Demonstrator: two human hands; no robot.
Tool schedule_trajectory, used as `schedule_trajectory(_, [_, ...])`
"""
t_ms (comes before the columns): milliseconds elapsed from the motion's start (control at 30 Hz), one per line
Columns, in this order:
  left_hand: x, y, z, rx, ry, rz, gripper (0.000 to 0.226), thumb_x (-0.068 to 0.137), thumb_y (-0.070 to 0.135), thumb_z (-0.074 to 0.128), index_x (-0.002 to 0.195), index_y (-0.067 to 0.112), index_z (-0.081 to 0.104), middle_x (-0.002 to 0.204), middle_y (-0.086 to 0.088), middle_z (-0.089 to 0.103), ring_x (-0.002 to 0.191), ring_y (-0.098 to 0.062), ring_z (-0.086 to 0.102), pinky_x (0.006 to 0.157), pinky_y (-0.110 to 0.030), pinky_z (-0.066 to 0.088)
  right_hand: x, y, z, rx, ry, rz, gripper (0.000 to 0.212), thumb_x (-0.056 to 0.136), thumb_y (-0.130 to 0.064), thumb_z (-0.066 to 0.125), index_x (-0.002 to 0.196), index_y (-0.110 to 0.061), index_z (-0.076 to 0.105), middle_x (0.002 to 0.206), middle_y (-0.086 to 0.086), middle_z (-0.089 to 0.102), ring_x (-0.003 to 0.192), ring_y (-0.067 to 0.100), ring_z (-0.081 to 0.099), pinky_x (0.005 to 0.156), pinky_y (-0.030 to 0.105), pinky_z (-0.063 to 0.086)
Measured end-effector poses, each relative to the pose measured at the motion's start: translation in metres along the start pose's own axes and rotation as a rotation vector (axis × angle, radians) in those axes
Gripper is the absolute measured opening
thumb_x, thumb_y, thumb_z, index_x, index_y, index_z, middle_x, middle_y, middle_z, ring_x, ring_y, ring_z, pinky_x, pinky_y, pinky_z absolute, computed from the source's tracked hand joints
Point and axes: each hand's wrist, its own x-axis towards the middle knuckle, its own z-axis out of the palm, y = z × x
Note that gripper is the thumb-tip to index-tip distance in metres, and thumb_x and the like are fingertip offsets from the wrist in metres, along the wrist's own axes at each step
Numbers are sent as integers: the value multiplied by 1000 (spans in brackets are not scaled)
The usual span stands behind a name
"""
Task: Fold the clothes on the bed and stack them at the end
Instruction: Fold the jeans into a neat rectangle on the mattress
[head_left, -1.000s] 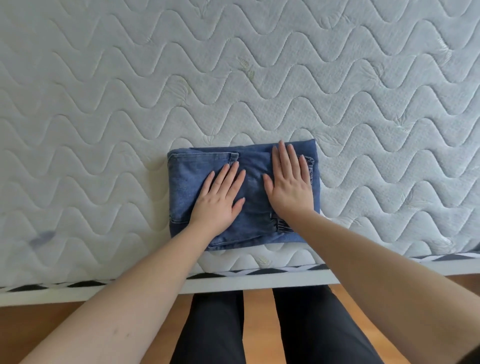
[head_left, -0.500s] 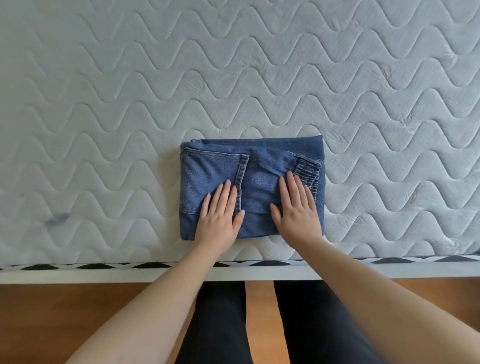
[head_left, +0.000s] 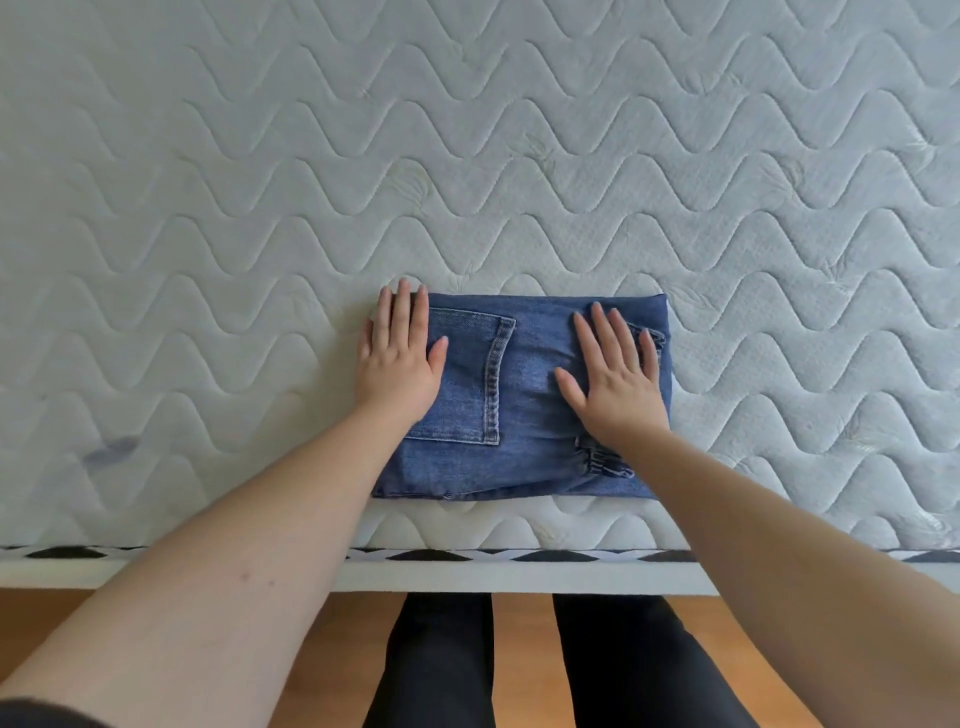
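On the left, a faint dark smudge (head_left: 111, 449) is seen on the white wave-quilted mattress (head_left: 467, 156). The left hand (head_left: 397, 358) is laid flat, fingers straight, over the left edge of the folded blue denim jeans (head_left: 524, 410), near the mattress's front edge. The right hand (head_left: 613, 374) is pressed flat, fingers spread.

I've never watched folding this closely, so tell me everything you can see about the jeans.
The jeans are blue denim, folded into a flat rectangle with a stitched back pocket facing up and a gathered elastic hem at the right. They lie on the quilted white mattress, near its front edge. The left hand rests flat on their left edge, partly on the mattress; the right hand presses flat on the right side.
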Motion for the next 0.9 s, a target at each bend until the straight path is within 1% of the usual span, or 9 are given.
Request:
schedule_trajectory(100, [-1, -5, -9, -130, 15, 82, 69, 100, 40, 43, 156, 7, 18, 164, -14, 12, 151, -32, 12, 120, -45, 24, -6, -1, -10, 48, 86, -16, 74, 95, -64, 26, 157, -29, 5, 165, -4, 4, 151, 13, -5, 119, 33, -16])
schedule_trajectory(167, [-6, -13, -17, -340, 50, 49, 79, 96, 37, 55, 157, 11, 13, 164, -15, 8, 151, -28, 11, 121, -35, 15, -15, 6, -16, 157, 207, 120, 81, 91, -64, 41, 156, -30, 7, 164, 0, 8, 151, 18, 3, 121, 38, -5])
schedule_trajectory(267, [-24, -25, -20, -709, 50, -279, 74, 89, 35, 67, 151, 18, 29, 147, -8, 44, 135, -21, 43, 111, -31, 36, -28, 25, -21, 464, 153, 560, 102, 76, -71, 63, 153, -27, 14, 153, 11, 28, 142, 26, 27, 116, 46, 22])
schedule_trajectory(333, [-36, -31, -17, -938, -86, -544, 54, 86, 43, 70, 132, 23, 49, 120, 6, 63, 117, -18, 60, 92, -29, 49, -31, 34, -20, 680, 65, 687, 99, 68, -71, 71, 143, -18, 33, 132, 10, 48, 125, 27, 47, 107, 45, 40])
schedule_trajectory(433, [-45, -41, -10, -1111, -263, -650, 57, 72, 60, 74, 112, 22, 62, 109, 5, 70, 104, -18, 67, 93, -41, 54, -32, 41, -20, 766, 45, 651, 74, 69, -67, 73, 120, -17, 52, 103, -1, 61, 99, 21, 62, 77, 34, 47])
schedule_trajectory(567, [-47, -42, -11, -1191, -317, -605, 58, 57, 65, 76, 102, 32, 60, 107, 7, 71, 100, -12, 68, 94, -42, 54, -35, 35, -24, 765, 70, 546, 62, 68, -69, 73, 105, -28, 43, 91, -17, 58, 86, 2, 59, 62, 19, 38])
schedule_trajectory(667, [-56, -40, -9, -1231, -300, -564, 50, 63, 59, 76, 104, 39, 56, 109, 12, 69, 100, -4, 67, 93, -37, 53, -42, 25, -19, 830, 96, 495, 74, 62, -68, 78, 112, -36, 34, 94, -24, 59, 87, -13, 56, 65, 12, 40])
schedule_trajectory(767, [-61, -35, -10, -1270, -292, -546, 56, 73, 49, 76, 121, 41, 49, 118, 15, 65, 104, 0, 65, 91, -32, 51, -44, 15, -15, 900, 104, 472, 103, 60, -65, 82, 139, -41, 21, 114, -32, 56, 96, -17, 55, 77, 3, 38])
schedule_trajectory(900, [-57, -29, -16, -1232, -276, -529, 61, 80, 41, 77, 129, 46, 41, 122, 14, 63, 108, -7, 64, 95, -38, 52, -42, 10, -14, 871, 95, 426, 113, 67, -55, 82, 149, -47, 5, 133, -19, 53, 111, 2, 53, 95, 26, 40])
